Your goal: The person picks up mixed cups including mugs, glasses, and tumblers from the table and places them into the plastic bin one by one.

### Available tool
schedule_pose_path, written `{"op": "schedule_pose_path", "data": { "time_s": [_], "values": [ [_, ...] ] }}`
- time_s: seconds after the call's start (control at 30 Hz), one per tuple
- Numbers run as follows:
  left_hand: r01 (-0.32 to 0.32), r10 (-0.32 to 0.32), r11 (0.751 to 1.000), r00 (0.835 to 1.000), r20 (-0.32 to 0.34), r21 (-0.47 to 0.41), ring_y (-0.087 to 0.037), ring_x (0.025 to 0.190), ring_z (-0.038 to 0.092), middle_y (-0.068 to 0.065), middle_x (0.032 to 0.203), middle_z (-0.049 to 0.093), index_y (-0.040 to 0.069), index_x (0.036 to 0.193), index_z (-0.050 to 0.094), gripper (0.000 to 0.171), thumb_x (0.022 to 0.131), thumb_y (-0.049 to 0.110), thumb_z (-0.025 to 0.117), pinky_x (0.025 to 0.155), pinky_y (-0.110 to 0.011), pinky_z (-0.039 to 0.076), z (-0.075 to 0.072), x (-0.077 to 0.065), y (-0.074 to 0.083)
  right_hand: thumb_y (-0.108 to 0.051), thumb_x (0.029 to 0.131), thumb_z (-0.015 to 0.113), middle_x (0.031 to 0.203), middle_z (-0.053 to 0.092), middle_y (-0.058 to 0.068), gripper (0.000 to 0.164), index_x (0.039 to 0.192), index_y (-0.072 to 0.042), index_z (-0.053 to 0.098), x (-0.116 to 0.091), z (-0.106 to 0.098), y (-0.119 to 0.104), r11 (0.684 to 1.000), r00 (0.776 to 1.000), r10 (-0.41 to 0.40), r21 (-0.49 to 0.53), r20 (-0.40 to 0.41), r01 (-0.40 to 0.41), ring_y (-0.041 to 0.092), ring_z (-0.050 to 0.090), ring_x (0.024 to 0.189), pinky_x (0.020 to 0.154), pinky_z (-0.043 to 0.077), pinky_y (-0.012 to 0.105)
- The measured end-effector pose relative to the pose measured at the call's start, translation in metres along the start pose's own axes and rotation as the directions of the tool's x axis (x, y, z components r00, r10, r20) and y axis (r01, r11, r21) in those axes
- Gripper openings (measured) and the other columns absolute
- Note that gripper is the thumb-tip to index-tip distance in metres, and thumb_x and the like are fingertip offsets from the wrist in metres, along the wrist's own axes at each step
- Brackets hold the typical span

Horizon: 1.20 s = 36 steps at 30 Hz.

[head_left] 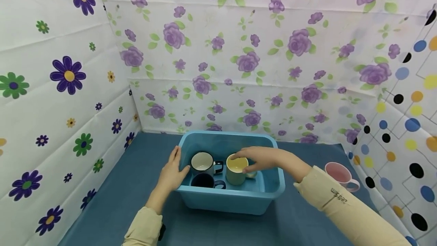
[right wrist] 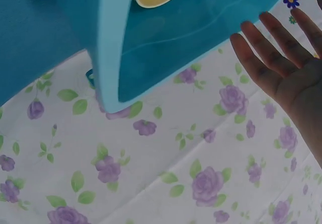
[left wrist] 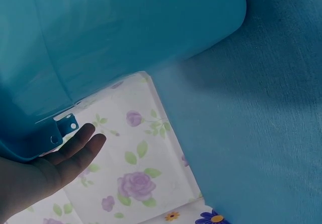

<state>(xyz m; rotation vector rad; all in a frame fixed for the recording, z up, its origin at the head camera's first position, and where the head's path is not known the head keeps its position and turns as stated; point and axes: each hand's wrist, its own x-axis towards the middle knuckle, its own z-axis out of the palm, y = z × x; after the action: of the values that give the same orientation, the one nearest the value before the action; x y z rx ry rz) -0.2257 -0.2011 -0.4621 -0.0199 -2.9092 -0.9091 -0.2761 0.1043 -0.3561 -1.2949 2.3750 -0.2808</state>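
A light blue plastic bin (head_left: pixel 225 200) holds three mugs. One is a dark mug with a white inside (head_left: pixel 202 161), and in front of it sits a dark blue mug (head_left: pixel 203 180). To their right stands a pale green mug with a yellow inside (head_left: pixel 235 175). My right hand (head_left: pixel 261 156) hovers over this mug with fingers extended; the right wrist view shows straight, spread fingers (right wrist: pixel 274 55). At the bin's left rim rests my left hand (head_left: pixel 170 174), its thumb over the edge and its fingers (left wrist: pixel 75 156) straight along the outside.
A pink mug (head_left: pixel 339 174) stands on the blue cloth-covered table (head_left: pixel 136 200), right of the bin and behind my right forearm. Flower-patterned sheets (head_left: pixel 218 67) hang at the back and left, and a dotted sheet (head_left: pixel 409 136) on the right.
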Motion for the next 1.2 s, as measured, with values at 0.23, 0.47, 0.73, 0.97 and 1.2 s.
{"op": "schedule_pose_path", "data": {
  "time_s": [0.23, 0.47, 0.73, 0.97, 1.2],
  "values": [
    [0.004, -0.004, 1.0, 1.0, -0.001, 0.002, -0.049, 0.127, 0.04, -0.017, 0.158, 0.008, 0.003, 0.152, 0.011, 0.075, 0.095, 0.024, 0.055, 0.099, -0.063, 0.035, -0.001, 0.001, 0.001, -0.031, 0.095, 0.055, 0.143, 0.045, 0.009, 0.05, 0.141, -0.014, 0.044, -0.025, -0.002, 0.003, 0.999, 0.995, -0.019, 0.044, -0.094, 0.023, 0.03, 0.042, 0.133, 0.104, 0.04, 0.048],
    [0.006, -0.006, 1.0, 1.0, -0.019, -0.025, -0.049, 0.129, 0.037, -0.016, 0.158, 0.009, 0.004, 0.152, 0.012, 0.075, 0.095, 0.024, 0.055, 0.101, -0.063, 0.034, -0.001, 0.003, 0.002, -0.035, 0.094, 0.055, 0.141, 0.047, 0.01, 0.051, 0.14, -0.015, 0.045, -0.043, -0.002, 0.012, 0.999, 0.995, 0.004, 0.041, -0.104, 0.0, 0.032, 0.044, 0.131, 0.101, 0.041, 0.05],
    [0.009, -0.009, 1.0, 1.0, -0.006, -0.018, -0.048, 0.132, 0.035, -0.017, 0.158, 0.009, 0.003, 0.152, 0.012, 0.075, 0.095, 0.025, 0.055, 0.102, -0.064, 0.032, -0.002, 0.0, 0.001, -0.04, 0.095, 0.053, 0.139, 0.049, 0.012, 0.052, 0.138, -0.012, 0.047, -0.057, 0.009, 0.03, 0.998, 0.991, -0.004, 0.066, -0.137, 0.013, 0.035, 0.045, 0.129, 0.1, 0.041, 0.052],
    [0.016, -0.016, 1.0, 1.0, 0.004, -0.024, -0.048, 0.131, 0.036, -0.016, 0.159, 0.008, 0.003, 0.152, 0.011, 0.075, 0.095, 0.025, 0.055, 0.101, -0.063, 0.033, 0.0, -0.003, 0.0, -0.048, 0.093, 0.05, 0.141, 0.048, 0.009, 0.056, 0.139, -0.015, 0.046, -0.068, 0.008, 0.034, 0.996, 0.987, 0.026, 0.09, -0.161, -0.012, 0.032, 0.044, 0.13, 0.1, 0.041, 0.051],
    [-0.007, 0.006, 1.0, 1.0, -0.013, -0.016, -0.049, 0.129, 0.038, -0.018, 0.158, 0.011, 0.001, 0.151, 0.014, 0.073, 0.095, 0.023, 0.054, 0.101, -0.063, 0.033, -0.003, -0.001, 0.001, -0.048, 0.093, 0.051, 0.141, 0.048, 0.008, 0.056, 0.138, -0.015, 0.047, -0.082, 0.004, 0.037, 0.994, 0.98, 0.039, 0.112, -0.196, -0.017, 0.031, 0.045, 0.13, 0.099, 0.043, 0.049]
  ]
}}
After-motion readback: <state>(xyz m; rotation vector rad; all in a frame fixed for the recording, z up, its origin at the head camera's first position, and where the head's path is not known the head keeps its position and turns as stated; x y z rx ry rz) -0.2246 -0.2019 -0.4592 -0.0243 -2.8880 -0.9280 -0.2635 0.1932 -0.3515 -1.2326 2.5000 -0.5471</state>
